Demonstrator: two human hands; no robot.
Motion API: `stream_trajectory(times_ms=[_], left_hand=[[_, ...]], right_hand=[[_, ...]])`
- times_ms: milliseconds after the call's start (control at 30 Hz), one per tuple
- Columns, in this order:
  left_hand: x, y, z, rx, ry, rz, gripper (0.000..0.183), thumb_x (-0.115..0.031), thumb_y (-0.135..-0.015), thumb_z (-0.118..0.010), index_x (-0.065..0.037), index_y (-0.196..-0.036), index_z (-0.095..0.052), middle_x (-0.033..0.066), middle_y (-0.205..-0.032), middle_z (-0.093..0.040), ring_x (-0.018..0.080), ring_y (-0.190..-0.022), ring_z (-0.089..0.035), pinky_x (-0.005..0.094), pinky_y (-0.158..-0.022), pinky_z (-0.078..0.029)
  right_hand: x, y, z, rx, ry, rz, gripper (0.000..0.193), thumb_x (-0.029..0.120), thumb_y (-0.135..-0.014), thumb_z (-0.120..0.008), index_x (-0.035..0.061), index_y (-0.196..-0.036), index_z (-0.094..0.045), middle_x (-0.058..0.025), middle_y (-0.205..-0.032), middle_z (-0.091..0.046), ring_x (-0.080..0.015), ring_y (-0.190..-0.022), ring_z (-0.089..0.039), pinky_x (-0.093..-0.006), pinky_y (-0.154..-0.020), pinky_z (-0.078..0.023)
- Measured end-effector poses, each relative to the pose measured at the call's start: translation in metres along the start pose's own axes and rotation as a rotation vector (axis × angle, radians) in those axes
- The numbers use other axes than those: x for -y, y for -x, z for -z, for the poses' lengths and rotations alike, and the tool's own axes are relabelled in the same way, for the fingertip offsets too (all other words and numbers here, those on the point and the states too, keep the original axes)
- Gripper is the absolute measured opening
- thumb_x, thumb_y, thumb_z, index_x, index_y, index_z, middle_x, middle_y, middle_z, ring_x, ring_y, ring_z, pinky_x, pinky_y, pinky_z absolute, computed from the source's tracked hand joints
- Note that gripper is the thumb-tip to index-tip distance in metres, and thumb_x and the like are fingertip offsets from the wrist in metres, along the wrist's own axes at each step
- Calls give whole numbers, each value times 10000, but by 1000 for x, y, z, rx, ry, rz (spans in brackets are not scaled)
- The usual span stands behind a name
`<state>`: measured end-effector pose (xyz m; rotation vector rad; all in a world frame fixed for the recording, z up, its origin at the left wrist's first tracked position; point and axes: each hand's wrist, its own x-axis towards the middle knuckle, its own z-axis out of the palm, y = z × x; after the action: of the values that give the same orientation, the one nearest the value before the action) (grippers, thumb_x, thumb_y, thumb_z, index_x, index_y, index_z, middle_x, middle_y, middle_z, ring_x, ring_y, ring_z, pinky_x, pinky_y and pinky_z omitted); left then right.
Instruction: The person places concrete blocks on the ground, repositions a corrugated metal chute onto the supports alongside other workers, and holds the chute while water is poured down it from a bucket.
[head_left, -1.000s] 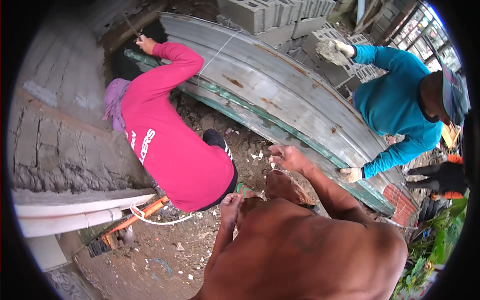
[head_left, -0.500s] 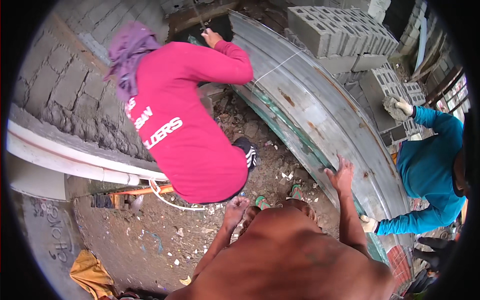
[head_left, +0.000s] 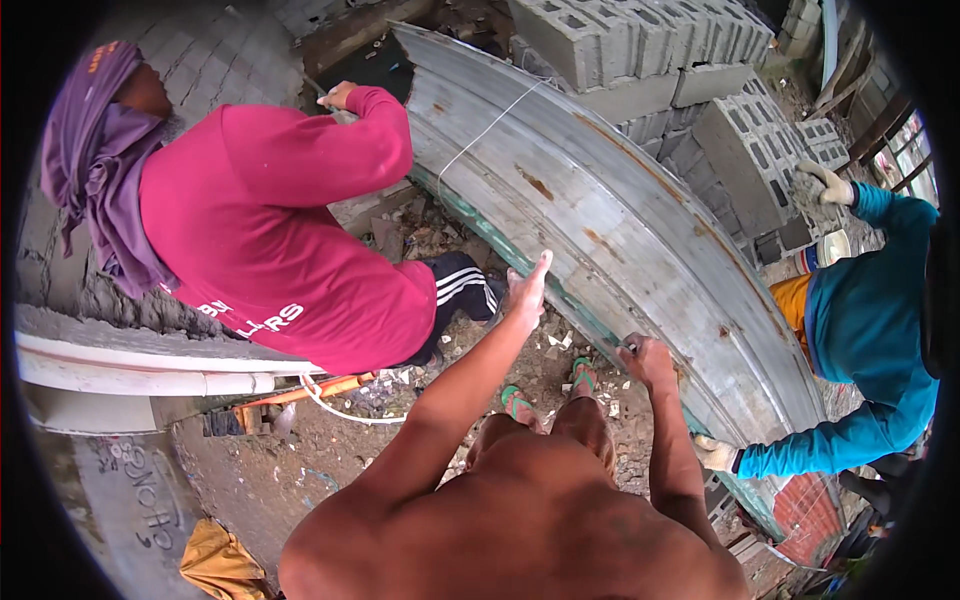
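Note:
A long stack of corrugated metal sheets [head_left: 590, 210], grey with rust spots and a green lower edge, slants across the middle. My right hand [head_left: 650, 362] is closed on its near edge. Farther along that edge, my left hand [head_left: 528, 292] reaches up with fingers stretched out, overlapping the green border; whether it touches is unclear. A thin white string [head_left: 490, 125] crosses the sheets. On the right, a person in a teal shirt [head_left: 865, 320] has one gloved hand [head_left: 714, 453] at the sheets' near edge and a grey lump [head_left: 806, 192] at the other glove.
At left, a person in a pink shirt [head_left: 270, 230] bends forward beside a block wall [head_left: 60, 250]. Hollow concrete blocks [head_left: 640, 50] are stacked beyond the sheets. White pipes [head_left: 150, 380] run along the wall. Rubble and debris lie on the dirt floor [head_left: 250, 480] around my feet.
My left hand has swung up and right to the sheets' edge. My right hand has closed on that edge. The person in pink has shifted left, turning the head.

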<state>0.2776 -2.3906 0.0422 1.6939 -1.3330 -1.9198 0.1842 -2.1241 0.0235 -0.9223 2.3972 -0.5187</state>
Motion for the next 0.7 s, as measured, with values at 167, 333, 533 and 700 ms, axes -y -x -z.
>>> stream_trajectory(times_ms=[167, 333, 533, 700], left_hand=[[19, -58, -65, -290, -39, 178, 1135, -351, -840, -719, -62, -1509, 151, 250, -1338, -495, 324, -1103, -598, 486, -926, -477], [68, -109, -60, -153, 98, 328, 796, -346, -929, -590, -193, -1505, -62, 145, -1319, -539, 335, -1183, -532, 705, -997, -371], [49, -97, -47, -152, 81, 264, 772, -156, -885, -556, -29, -1461, -58, 264, -1143, -580, 294, -916, -653, 422, -813, -523], [31, -79, -90, -299, -227, 236, 563, -203, -901, -537, -2, -1319, -217, 253, -1040, -608, 306, -881, -677, 443, -748, -546]], right_hand=[[-7, -4, 4, 44, -35, 147, 292, 335, -846, -663, 54, -926, -674, -227, -894, -672, -417, -848, -644, -485, -748, -512], [-15, -5, -2, -34, -206, 189, 327, 321, -853, -673, 30, -1000, -673, -228, -927, -676, -406, -887, -653, -436, -781, -520], [-12, -20, -6, -22, -182, 221, 304, 286, -859, -663, 39, -1035, -675, -211, -958, -684, -391, -892, -660, -435, -803, -524], [-34, -27, -6, 9, -113, 199, 259, 273, -889, -599, 50, -999, -671, -207, -959, -676, -413, -918, -636, -474, -816, -507]])
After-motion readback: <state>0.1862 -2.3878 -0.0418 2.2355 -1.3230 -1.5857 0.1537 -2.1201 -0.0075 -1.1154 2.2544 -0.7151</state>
